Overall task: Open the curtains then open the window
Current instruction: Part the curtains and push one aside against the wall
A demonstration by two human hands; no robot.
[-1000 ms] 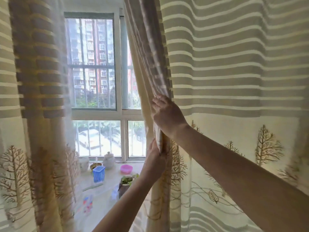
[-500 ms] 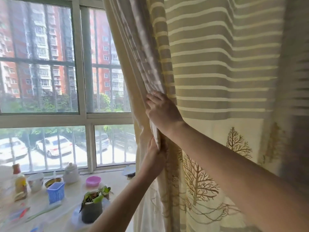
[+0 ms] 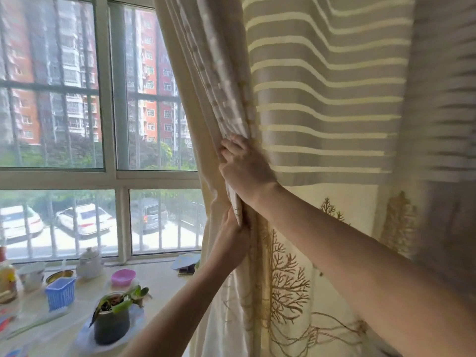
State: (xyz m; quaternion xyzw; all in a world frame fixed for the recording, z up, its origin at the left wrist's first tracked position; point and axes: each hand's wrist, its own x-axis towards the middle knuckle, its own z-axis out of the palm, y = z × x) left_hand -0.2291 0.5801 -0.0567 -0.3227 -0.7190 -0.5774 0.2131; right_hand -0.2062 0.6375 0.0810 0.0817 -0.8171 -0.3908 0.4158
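Note:
A cream curtain (image 3: 322, 104) with grey stripes and brown tree prints fills the right half of the view, bunched along its left edge. My right hand (image 3: 244, 168) grips that gathered edge at mid height. Just below it, my left hand (image 3: 231, 238) clutches the same bunch of folds. To the left stands the white-framed window (image 3: 109, 173), shut, with bars outside its glass, buildings and parked cars beyond.
On the sill below the window stand a potted plant (image 3: 112, 320), a blue basket (image 3: 60, 292), a pink bowl (image 3: 123, 276), a white teapot (image 3: 88, 261), a cup (image 3: 31, 275) and a bottle (image 3: 6, 282). A phone (image 3: 186, 270) lies near the curtain.
The right curtain's edge has been drawn further right, baring more window glass. The left curtain has gone out of view as the camera shifted. Both hands keep their grip.

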